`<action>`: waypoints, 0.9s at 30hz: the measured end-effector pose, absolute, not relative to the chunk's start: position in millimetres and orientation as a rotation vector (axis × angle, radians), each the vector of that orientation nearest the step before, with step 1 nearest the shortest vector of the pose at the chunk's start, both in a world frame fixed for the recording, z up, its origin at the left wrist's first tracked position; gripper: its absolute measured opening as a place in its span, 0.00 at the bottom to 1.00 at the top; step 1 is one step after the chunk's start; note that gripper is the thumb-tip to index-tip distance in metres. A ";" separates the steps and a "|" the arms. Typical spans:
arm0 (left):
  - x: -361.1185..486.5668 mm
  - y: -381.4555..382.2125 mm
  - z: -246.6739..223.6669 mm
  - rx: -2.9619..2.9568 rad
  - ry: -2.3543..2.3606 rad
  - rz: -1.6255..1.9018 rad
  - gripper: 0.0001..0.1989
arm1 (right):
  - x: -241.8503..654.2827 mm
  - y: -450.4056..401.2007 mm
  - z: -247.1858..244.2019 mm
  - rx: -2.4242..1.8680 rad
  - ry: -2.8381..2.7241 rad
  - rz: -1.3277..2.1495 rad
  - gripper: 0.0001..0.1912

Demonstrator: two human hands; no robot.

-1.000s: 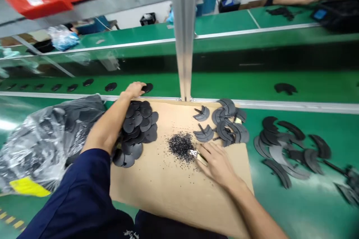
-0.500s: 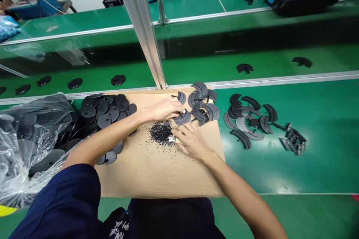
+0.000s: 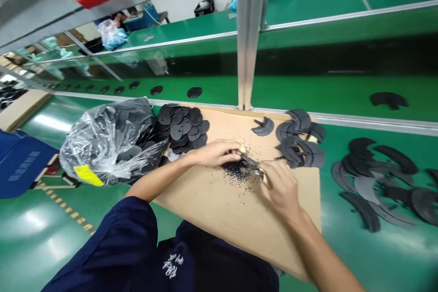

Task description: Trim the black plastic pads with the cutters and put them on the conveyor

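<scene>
My left hand point(image 3: 224, 153) is closed on one end of a dark curved plastic part point(image 3: 249, 161), held low over a heap of small black bits point(image 3: 236, 172). Fingers of my right hand point(image 3: 282, 187) wrap around a small hand tool with a shiny metal end point(image 3: 260, 174), its exact kind blurred. The tool's metal end meets the part's right side. Beyond them a crescent-shaped black piece point(image 3: 264, 127) lies on the cardboard sheet point(image 3: 219, 210). A cluster of similar crescent pieces point(image 3: 301, 139) overlaps the sheet's right edge.
Round black discs point(image 3: 185, 123) are piled at the left, beside a clear plastic bag point(image 3: 102, 137) of more discs. Loose curved pieces point(image 3: 366, 164) lie on the green table at right. A metal post point(image 3: 247, 45) rises behind the sheet; discs point(image 3: 194, 92) sit on the belt.
The view has swung left. My left hand has brought a curved part from the crescent pieces to above the black bits, and my right hand's tool now meets it.
</scene>
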State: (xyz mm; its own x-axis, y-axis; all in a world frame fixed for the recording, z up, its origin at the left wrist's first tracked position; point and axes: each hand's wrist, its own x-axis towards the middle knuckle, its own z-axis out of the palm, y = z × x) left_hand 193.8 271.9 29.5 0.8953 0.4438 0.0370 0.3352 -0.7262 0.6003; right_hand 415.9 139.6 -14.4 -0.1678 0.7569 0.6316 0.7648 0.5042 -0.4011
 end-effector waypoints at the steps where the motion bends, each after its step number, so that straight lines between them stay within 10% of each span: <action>1: 180.7 278.7 29.8 2.520 0.717 0.248 0.10 | 415.0 140.4 -14.2 -1.247 -1.897 0.002 0.13; 9: 124.7 340.4 36.7 2.496 1.943 0.066 0.17 | 407.9 142.3 -8.8 -1.297 -1.751 0.100 0.02; 19: 149.8 291.9 21.1 1.936 1.104 0.924 0.17 | 404.6 137.7 -8.6 -1.473 -1.250 0.600 0.17; 27: 218.3 206.3 9.0 1.782 0.904 0.845 0.11 | 397.4 136.6 -5.1 -1.321 -0.952 1.039 0.25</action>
State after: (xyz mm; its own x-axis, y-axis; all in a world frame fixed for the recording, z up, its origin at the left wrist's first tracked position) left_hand 218.3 206.3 9.0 0.4911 0.8570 0.1561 0.2136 -0.2922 0.9322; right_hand 397.4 136.6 -5.1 0.2800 0.9593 -0.0366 -0.0474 -0.0243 -0.9986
